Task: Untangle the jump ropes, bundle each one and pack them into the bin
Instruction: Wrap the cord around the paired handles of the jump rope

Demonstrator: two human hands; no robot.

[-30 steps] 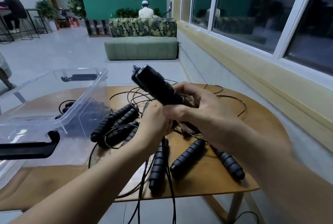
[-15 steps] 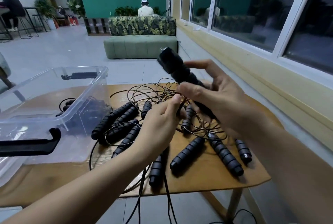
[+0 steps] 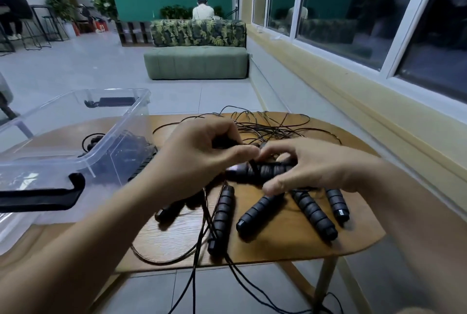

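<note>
Several black jump-rope handles [image 3: 313,213] with ribbed grips lie on the wooden table [image 3: 283,245], their thin black cords [image 3: 265,126] tangled behind my hands. My right hand [image 3: 313,164] grips one black handle [image 3: 262,170] held level just above the table. My left hand [image 3: 202,151] pinches a black cord right beside that handle's left end. Cords hang over the table's front edge. The clear plastic bin [image 3: 75,136] with black latches stands at the left, with a dark rope bundle inside.
The table's front and right edges lie close to the handles. A green sofa [image 3: 197,60] stands beyond the table, a window wall runs along the right, and people sit far off at the back.
My right hand brought the handle down from chest height to just above the table and turned it level. My left hand moved up to its left end and pinched the cord.
</note>
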